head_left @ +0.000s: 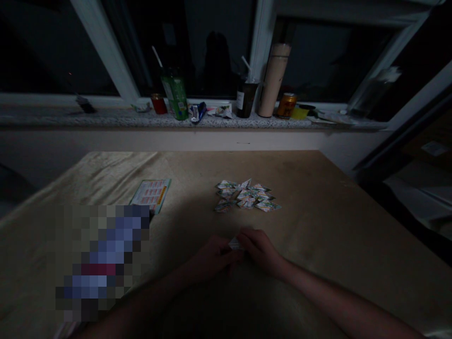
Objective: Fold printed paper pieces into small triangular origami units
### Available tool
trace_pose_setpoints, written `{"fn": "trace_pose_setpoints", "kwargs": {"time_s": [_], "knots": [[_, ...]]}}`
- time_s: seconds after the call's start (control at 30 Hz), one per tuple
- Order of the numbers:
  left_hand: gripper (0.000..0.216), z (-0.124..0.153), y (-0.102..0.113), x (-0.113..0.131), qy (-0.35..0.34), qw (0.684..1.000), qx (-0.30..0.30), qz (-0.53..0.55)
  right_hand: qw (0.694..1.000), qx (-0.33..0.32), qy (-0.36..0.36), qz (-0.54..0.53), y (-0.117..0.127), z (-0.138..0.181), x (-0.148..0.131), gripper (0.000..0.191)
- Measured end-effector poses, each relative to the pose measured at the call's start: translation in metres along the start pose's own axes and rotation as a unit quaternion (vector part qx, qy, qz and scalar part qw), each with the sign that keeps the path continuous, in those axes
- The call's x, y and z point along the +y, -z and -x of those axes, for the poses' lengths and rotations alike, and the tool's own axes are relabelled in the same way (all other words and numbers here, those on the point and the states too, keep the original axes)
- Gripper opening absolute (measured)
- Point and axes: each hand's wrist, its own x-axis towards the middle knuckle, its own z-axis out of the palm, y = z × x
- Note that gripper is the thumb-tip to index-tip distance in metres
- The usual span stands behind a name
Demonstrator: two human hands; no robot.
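Observation:
Close together near the front middle of the table, both my hands pinch a small piece of folded paper [234, 243]. My left hand [213, 256] grips its left side, thumb toward me. From the right, my right hand [259, 249] holds the other side, fingers bent over it. Most of the paper is hidden by the fingers, and the light is dim. Just beyond the hands lies a cluster of several folded paper pieces [246, 194], pointed and printed in white, green and orange.
A printed sheet or booklet [150, 194] lies on the cloth-covered table [318, 226] at left, beside a pixelated blurred area. On the granite windowsill [219, 123] stand a green cup [176, 96], a dark cup [246, 99], a tall beige flask [274, 80] and an orange can [286, 105].

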Motion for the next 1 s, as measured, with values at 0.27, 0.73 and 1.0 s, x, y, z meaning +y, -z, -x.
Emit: {"fn": "trace_pose_setpoints", "kwargs": {"time_s": [0.27,0.73,1.0], "knots": [[0.041,0.0004,0.0009,0.0035,0.005,1.000,0.016,-0.001,0.998,0.003,-0.025,-0.050,-0.0026,-0.0011,0.0057,0.038],[0.039,0.0010,-0.0006,0.0011,-0.015,1.000,-0.006,-0.006,0.982,-0.061,-0.056,-0.169,-0.0035,-0.0064,0.0044,0.045],[0.033,0.0003,-0.0026,-0.0048,0.005,0.999,0.052,-0.016,0.985,-0.014,-0.075,-0.152,-0.0060,-0.0069,0.0055,0.045]]}}
